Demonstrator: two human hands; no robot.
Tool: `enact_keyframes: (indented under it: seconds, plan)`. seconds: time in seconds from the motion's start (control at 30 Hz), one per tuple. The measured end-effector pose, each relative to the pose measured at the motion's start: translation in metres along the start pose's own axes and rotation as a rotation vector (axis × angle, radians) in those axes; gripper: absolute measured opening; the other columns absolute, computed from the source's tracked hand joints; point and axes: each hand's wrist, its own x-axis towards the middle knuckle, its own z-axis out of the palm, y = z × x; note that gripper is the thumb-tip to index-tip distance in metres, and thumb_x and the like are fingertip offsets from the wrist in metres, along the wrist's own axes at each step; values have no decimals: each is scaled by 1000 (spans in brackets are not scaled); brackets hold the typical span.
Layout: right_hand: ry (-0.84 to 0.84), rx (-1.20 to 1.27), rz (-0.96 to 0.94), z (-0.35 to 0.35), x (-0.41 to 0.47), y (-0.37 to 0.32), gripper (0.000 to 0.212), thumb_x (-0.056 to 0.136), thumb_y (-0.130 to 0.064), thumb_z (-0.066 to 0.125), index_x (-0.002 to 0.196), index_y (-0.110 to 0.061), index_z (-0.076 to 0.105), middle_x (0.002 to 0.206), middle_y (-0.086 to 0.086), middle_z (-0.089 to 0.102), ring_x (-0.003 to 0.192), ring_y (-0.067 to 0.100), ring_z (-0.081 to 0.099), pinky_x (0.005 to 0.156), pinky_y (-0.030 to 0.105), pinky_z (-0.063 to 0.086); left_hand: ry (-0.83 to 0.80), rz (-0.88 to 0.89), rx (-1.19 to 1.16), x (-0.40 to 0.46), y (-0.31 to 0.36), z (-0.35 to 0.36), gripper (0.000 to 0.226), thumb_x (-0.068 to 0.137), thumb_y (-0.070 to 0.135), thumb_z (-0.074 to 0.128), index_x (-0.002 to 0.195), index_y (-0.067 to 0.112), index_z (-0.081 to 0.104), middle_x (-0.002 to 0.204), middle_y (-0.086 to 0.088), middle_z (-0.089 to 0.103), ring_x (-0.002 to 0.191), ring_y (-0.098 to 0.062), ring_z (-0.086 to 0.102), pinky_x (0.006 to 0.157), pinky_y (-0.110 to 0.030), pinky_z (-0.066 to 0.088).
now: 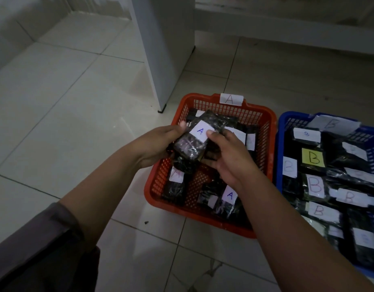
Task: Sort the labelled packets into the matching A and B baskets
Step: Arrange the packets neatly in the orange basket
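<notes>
Over the red basket (266, 131), which carries a white "A" tag (231, 99) on its far rim, I hold a dark plastic packet (189, 144) with a white label marked "A". My left hand (154, 144) grips its left side and my right hand (228, 159) holds its right edge, thumb on the label. Several dark packets labelled "A" (229, 199) lie in the red basket. To the right stands the blue basket (279, 148) tagged "B", filled with several packets labelled "B" (313, 158).
Both baskets stand on a pale tiled floor (55, 123). A white panel or cabinet leg (162, 60) rises just behind the red basket's left corner. A low white ledge (287, 28) runs along the back. My dark sleeve (34, 260) fills the lower left.
</notes>
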Motion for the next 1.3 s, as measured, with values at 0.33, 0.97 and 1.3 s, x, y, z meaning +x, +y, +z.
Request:
enact_keyframes:
  seconds: [0.33,0.97,1.3]
  plan:
    - [95,65,29,-49,-9,-14,19,91,-8,52,109,-9,57,105,14,69,91,28,68,75,44,57,84,51,192,-2,6,-7,27,82,15,68,107,11,60,101,-6,66,88,-18,66,68,-24,52]
    - [198,-101,-59,-64,-19,2,40,82,-10,68,119,-17,52,121,9,58,99,22,65,84,42,55,112,-3,415,3,9,-6,38,82,7,68,117,14,55,114,-6,60,109,-22,56,91,-32,46]
    - [136,-559,-212,-36,-12,19,50,80,-7,70,113,-36,46,94,4,63,84,22,65,73,46,57,274,13,464,6,9,-19,33,85,14,67,116,18,57,108,-9,63,102,-25,60,97,-40,46]
